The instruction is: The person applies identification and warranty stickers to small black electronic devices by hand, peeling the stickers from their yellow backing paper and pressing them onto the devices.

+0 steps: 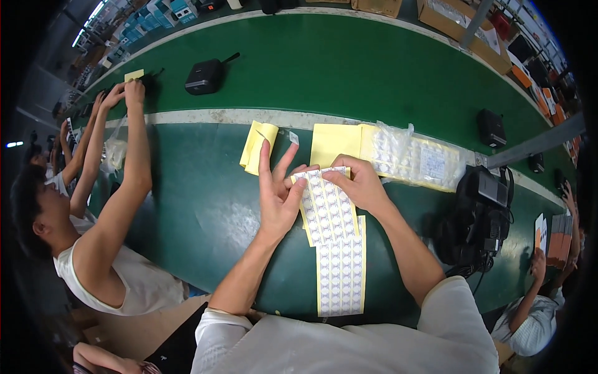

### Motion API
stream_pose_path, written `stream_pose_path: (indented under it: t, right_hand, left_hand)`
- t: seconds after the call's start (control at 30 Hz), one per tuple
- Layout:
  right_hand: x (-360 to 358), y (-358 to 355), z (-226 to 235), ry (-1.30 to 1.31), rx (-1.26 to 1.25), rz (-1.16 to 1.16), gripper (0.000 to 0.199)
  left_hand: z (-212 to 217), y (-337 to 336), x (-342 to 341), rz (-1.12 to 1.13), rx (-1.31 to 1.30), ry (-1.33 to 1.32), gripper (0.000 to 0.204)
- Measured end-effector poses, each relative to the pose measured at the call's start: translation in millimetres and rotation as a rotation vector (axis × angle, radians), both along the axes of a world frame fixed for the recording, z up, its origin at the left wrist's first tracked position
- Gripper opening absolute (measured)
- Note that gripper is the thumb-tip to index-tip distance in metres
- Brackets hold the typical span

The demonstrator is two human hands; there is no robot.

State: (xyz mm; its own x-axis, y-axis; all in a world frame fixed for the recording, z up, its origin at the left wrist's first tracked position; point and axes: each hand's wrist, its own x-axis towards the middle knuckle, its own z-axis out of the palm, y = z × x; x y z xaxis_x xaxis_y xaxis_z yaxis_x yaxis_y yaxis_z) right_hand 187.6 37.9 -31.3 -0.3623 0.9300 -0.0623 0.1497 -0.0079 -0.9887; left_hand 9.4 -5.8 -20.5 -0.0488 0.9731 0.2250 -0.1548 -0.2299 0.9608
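Observation:
Both my hands hold a sheet of round white stickers (329, 209) on yellow backing, above the green work table. My left hand (278, 198) pinches its left edge with the thumb, while two fingers stretch upward. A small pale label (294, 138) sticks to one of those raised fingertips. At the sheet's top edge, my right hand (364, 185) grips with thumb and bent fingers. A second sticker sheet (341, 277) lies partly beneath, reaching toward my body. Beyond my hands lie a folded yellow paper (258, 148) and a flat yellow sheet (336, 142).
A clear plastic bag of sticker sheets (430, 163) lies at the far right. Black devices with cables (476, 218) are heaped beside my right arm. On the green belt (349, 68) stand a black boxy device (204, 77) and another (491, 128). A co-worker (106, 243) reaches forward at left.

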Motion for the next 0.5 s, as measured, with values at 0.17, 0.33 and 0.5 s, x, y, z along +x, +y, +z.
stream_pose_path:
  t: [0.17,0.33,0.5]
  right_hand:
    - [-0.9,1.3,-1.1,-0.004,0.036,-0.014,0.027]
    - [0.4,2.6,0.4,0.003,0.059,-0.003,0.028]
    - [2.5,2.7,4.6,-0.145,0.137,0.086,0.016]
  left_hand:
    - [1.2,-3.3,-2.3,0.015,-0.061,-0.002,0.083]
    - [0.5,-3.9,-3.3,0.043,-0.070,0.024,0.083]
    - [-5.7,1.3,-3.4,0.204,0.132,0.192,0.072]
